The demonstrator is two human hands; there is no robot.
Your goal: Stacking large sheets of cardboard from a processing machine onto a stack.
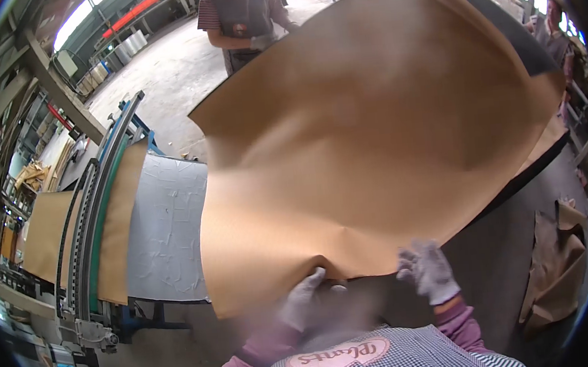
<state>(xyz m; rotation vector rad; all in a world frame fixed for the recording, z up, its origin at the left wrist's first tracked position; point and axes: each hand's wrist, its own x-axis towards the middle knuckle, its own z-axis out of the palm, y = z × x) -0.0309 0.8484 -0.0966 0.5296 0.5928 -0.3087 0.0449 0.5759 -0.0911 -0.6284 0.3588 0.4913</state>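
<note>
A large brown paper-like sheet [367, 142] bulges up in front of me and fills the middle of the view. Black shows along its right edge and at its far corner. My left hand [304, 301], in a pale work glove, pinches the near edge, with the thumb on top and the sheet puckered around it. At the same edge, further right, my right hand [429, 271] has its gloved fingers curled against the sheet; some fingertips are hard to make out. Past the far left edge stands a co-worker [241, 20] with a gloved hand near the sheet.
To the left is a long machine rail [103, 200] with a green strip. Beside it lies a wrinkled grey panel [169, 229] on a bench. A crumpled brown sheet [553, 266] is at the right. Another person [555, 38] stands at the far right.
</note>
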